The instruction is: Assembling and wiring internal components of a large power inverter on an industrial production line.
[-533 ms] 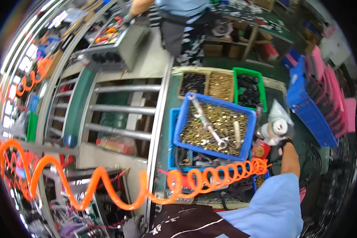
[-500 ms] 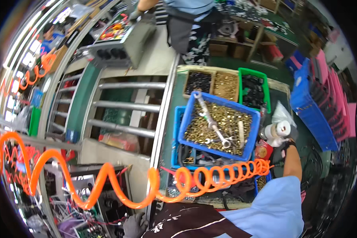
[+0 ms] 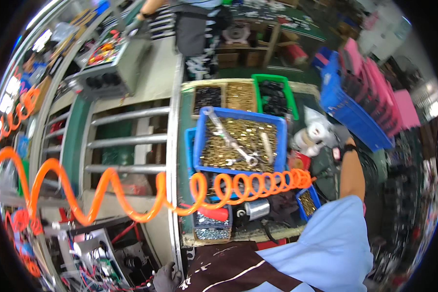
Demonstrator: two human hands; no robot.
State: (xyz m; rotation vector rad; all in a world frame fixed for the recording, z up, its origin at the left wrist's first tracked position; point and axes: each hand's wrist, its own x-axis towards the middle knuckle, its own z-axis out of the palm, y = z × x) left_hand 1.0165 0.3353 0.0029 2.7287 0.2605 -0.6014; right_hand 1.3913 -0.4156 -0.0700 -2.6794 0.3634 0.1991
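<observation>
My right hand [image 3: 344, 136], in a grey glove with a dark wristband, is stretched out to the right beside a clear plastic bag [image 3: 320, 118] and white rolls [image 3: 310, 138]. Its fingers are smeared, so its grip cannot be read. Low at the frame's edge, my left hand [image 3: 166, 278] wears a grey glove. Its fingers look curled by the wires of an open electrical box [image 3: 100, 255]; whatever they hold is hidden. Ahead, a blue bin [image 3: 198, 146] of brass fittings carries a long wrench [image 3: 224, 131] and a smaller open-end wrench [image 3: 238, 159].
An orange coiled hose [image 3: 117, 199] stretches across the front. Behind the bin stand a green bin [image 3: 289, 97] and boxes of small parts. A blue crate [image 3: 350, 109] with pink sheets is at right. Left lies a roller conveyor [image 3: 131, 141]; a person [image 3: 194, 34] stands beyond it.
The view has shifted, so the bench things sit further left. My right hand has drawn away from the white rolls, toward the right. My left hand remains near the box.
</observation>
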